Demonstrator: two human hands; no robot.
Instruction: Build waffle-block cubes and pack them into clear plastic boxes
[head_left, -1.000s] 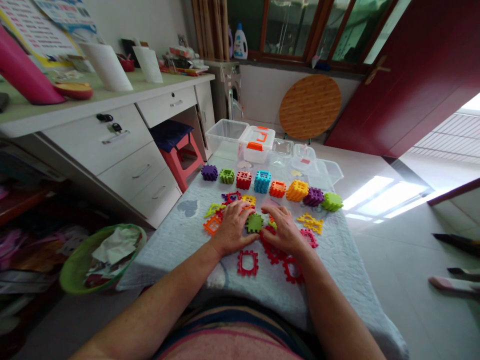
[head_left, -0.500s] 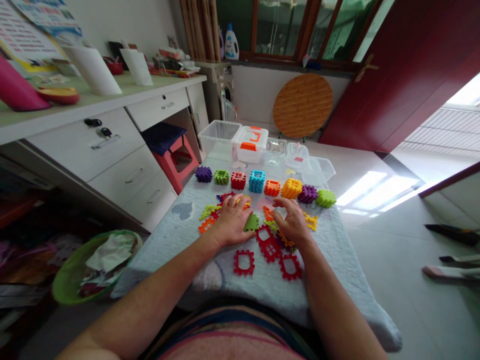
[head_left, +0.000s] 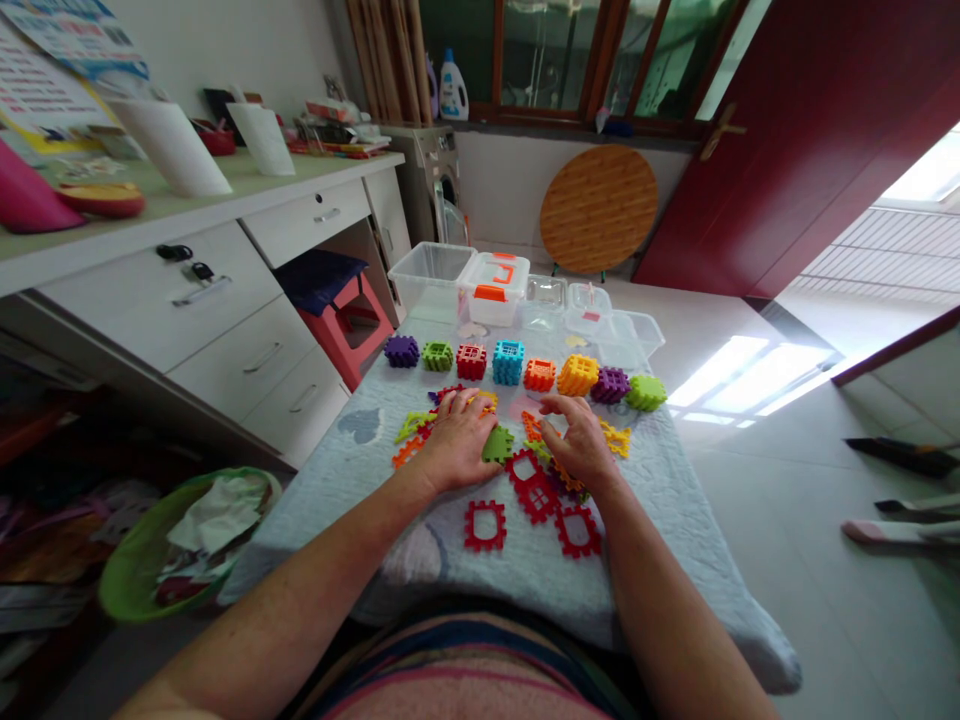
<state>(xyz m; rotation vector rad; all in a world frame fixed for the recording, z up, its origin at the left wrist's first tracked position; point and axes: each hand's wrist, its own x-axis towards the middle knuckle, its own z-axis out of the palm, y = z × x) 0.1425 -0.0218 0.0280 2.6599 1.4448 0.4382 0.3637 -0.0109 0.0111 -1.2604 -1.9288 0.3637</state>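
My left hand (head_left: 459, 440) lies flat with fingers stretched over a loose heap of plastic interlocking tiles, partly hiding yellow, red and purple ones. A green tile (head_left: 498, 444) shows beside its thumb. My right hand (head_left: 579, 440) hovers or rests over more tiles, thumb and forefinger apart, with nothing seen between them. An orange tile (head_left: 531, 426) lies left of it and a yellow tile (head_left: 616, 438) right of it. Nearer me are a red window tile (head_left: 539, 499), a red frame tile (head_left: 485, 526) and another red frame tile (head_left: 578, 531).
Behind the hands runs a row of tile stacks sorted by colour, among them a blue stack (head_left: 508, 362) and a yellow stack (head_left: 577, 375). Clear plastic boxes, one an orange-latched box (head_left: 495, 290), line the far edge. A cloth (head_left: 360, 540) covers the table.
The view has shifted slightly, so everything sits a little further left. Both hands keep nearly the same places over the tiles; nothing has visibly been picked up or let go.
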